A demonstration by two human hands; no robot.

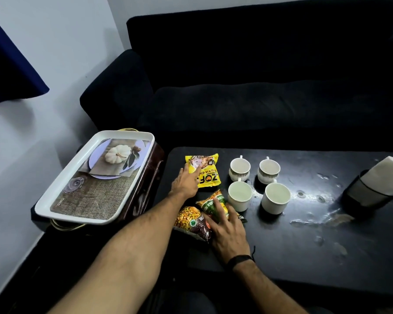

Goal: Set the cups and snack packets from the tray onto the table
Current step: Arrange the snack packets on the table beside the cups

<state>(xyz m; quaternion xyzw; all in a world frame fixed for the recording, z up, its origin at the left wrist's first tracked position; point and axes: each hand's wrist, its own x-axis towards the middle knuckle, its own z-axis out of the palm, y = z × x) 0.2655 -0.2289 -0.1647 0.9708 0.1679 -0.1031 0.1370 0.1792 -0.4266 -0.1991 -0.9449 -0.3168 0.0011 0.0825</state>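
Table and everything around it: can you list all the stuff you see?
Tray: 1, white with pumpkin picture, on a stand left of the table.
Table: 1, black, in front.
Sofa: 1, black, behind the table.
Patterned cups: 2, white, back row on table.
Plain cups: 2, white, front row.
Yellow packet: 1, left of cups.
Green packet: 1, under right fingers.
Maroon packet: 1, nearest.
Tissue holder: 1, black, white tissues, right.
Left hand: on yellow packet.
Right hand: on green packet.

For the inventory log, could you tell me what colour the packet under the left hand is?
Yellow packet, seen in the head view.
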